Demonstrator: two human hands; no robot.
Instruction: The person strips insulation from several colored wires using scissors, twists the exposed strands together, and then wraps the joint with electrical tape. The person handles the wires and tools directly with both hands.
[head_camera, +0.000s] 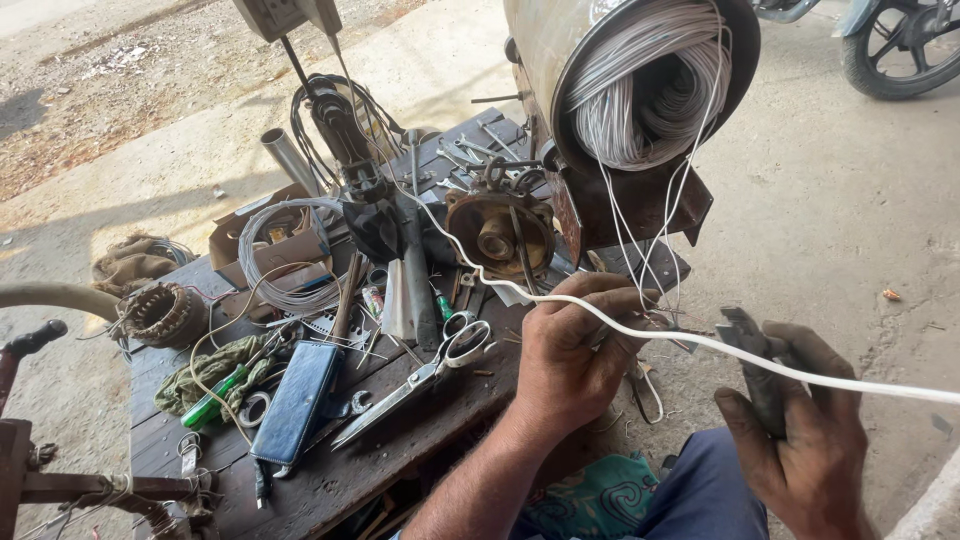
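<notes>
A motor housing (545, 45) filled with a coil of thin white wire (650, 90) stands at the far edge of a dark wooden bench (330, 480). Several thin wire leads (628, 230) hang from the coil down to my left hand (570, 355), whose fingertips pinch them. A white insulating sleeve (880, 385) runs from the bench, past my left hand's fingers and across my right hand, out of the frame at right. My right hand (805, 440) is closed around dark pliers (752, 345), jaws pointing up, just under the sleeve.
On the bench lie scissors (430, 372), a blue case (295, 400), a green screwdriver (213, 397), a cardboard box with a wire coil (280, 250), a rusty motor end cap (500, 235) and spanners (465, 155). A copper-wound stator (160, 315) sits left. A motorcycle wheel (900, 45) stands far right.
</notes>
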